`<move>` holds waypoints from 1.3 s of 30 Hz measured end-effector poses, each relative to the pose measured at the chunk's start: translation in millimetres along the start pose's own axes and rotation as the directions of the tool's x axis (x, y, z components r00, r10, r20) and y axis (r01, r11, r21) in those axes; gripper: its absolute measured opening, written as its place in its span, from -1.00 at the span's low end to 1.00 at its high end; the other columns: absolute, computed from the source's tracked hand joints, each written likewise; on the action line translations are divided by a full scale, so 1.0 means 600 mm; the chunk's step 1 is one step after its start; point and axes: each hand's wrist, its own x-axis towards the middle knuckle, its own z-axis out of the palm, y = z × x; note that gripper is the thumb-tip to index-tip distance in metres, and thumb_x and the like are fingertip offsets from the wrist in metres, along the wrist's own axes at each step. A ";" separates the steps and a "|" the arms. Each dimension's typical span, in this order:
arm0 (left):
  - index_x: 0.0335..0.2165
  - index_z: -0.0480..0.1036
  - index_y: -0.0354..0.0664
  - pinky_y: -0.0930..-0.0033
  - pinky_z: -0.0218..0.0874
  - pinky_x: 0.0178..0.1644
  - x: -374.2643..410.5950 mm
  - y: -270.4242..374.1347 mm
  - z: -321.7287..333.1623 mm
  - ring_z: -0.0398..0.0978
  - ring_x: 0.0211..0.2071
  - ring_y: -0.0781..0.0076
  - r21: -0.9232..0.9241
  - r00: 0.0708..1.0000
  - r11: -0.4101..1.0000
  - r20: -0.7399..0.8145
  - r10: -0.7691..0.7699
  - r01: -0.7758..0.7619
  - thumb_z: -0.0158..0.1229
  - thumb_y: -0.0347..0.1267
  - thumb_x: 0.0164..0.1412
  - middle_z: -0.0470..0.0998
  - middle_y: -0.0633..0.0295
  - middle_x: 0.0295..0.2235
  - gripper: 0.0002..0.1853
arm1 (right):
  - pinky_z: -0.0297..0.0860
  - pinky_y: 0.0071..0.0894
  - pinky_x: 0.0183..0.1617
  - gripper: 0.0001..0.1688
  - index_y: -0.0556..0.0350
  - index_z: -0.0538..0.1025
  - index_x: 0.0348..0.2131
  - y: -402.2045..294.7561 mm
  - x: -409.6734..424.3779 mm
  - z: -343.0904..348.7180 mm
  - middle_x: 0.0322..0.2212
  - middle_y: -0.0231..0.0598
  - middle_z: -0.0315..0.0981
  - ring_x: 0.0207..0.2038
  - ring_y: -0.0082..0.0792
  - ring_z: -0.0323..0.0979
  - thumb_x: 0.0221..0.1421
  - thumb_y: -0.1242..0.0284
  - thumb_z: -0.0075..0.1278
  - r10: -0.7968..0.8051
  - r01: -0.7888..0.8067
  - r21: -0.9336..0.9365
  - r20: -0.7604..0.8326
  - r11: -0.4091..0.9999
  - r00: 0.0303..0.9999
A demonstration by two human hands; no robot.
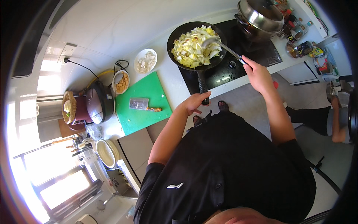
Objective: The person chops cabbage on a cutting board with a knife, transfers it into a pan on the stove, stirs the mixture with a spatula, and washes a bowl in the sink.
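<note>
A black wok stands on the black glass cooktop, heaped with chopped pale green and yellow cabbage. My left hand is at the end of the wok's black handle, thumb over it and the other fingers beneath. With my right hand I grip the handle of a metal ladle or spatula, whose head rests on the right part of the cabbage. Left of the wok, a cleaver lies on a green cutting board.
Behind the board are a bowl of white pieces and a bowl of tan cubes with a spoon. A rice cooker stands left. A large lidded steel pot and seasoning jars are at right; another person is at far right.
</note>
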 end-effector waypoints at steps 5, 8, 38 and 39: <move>-0.15 0.57 -0.11 -0.43 0.25 0.09 0.004 0.011 -0.001 0.45 0.03 0.34 0.027 1.000 1.000 0.030 -0.004 0.003 0.06 0.30 0.30 0.57 0.29 -0.14 -0.32 | 0.47 0.06 -0.30 -0.52 -0.44 0.47 0.23 -0.028 0.031 0.079 -0.39 -0.15 0.63 -0.34 0.06 0.59 0.36 0.21 -0.01 -0.108 0.109 -0.211 0.017 0.971 0.994; -0.13 0.57 -0.12 -0.44 0.25 0.10 0.000 0.009 -0.001 0.45 0.05 0.31 0.032 1.000 0.999 0.021 0.001 -0.002 0.07 0.32 0.29 0.57 0.27 -0.12 -0.29 | 0.46 0.06 -0.31 -0.51 -0.44 0.47 0.23 -0.006 0.015 0.086 -0.37 -0.14 0.63 -0.35 0.06 0.58 0.36 0.24 0.01 -0.093 0.111 -0.253 0.084 0.961 0.992; 0.00 0.54 -0.21 -0.41 0.28 0.08 0.023 0.015 0.013 0.46 0.05 0.23 0.023 0.998 0.998 -0.033 0.056 -0.055 0.09 0.34 0.25 0.57 0.19 -0.05 -0.19 | 0.49 0.02 -0.22 -0.49 -0.18 0.43 0.22 0.164 0.258 0.134 -0.24 0.00 0.64 -0.26 0.00 0.62 0.44 0.08 -0.19 0.024 -0.022 -0.077 0.019 0.997 1.000; 0.02 0.53 -0.21 -0.41 0.28 0.08 0.014 0.005 0.014 0.46 0.06 0.22 -0.001 0.997 0.999 -0.058 0.047 -0.047 0.09 0.34 0.25 0.57 0.18 -0.03 -0.18 | 0.50 -0.04 -0.34 -0.47 -0.04 0.47 0.16 0.151 0.258 0.152 -0.31 -0.02 0.66 -0.37 -0.08 0.64 0.44 0.07 -0.19 -0.055 0.056 0.067 -0.009 0.996 0.998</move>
